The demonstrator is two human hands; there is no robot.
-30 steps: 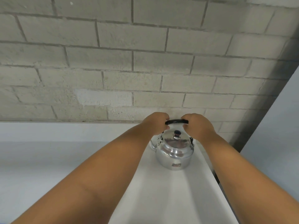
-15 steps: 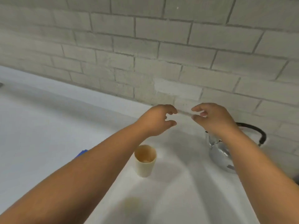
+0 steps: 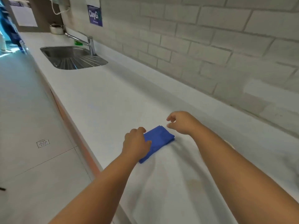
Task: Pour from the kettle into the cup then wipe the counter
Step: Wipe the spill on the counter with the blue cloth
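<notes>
A folded blue cloth (image 3: 159, 140) lies on the white counter (image 3: 113, 97) near its front edge. My left hand (image 3: 135, 143) rests on the cloth's near-left part, fingers curled over its edge and thumb on top. My right hand (image 3: 181, 122) hovers just past the cloth's far corner, fingers loosely apart and holding nothing. A faint yellowish stain (image 3: 192, 181) marks the counter between my forearms. The kettle and the cup are out of view.
A steel sink (image 3: 72, 58) with a tap (image 3: 90, 44) sits further left along the counter, with a metal pot (image 3: 56, 29) beyond it. A brick wall (image 3: 210, 46) backs the counter. Tiled floor (image 3: 24, 126) lies on the left, where a person in blue (image 3: 8, 29) stands far off.
The view has swung left, away from the kettle and cup. Both hands let go of the kettle handle and moved left; my left hand now lies on the blue cloth.
</notes>
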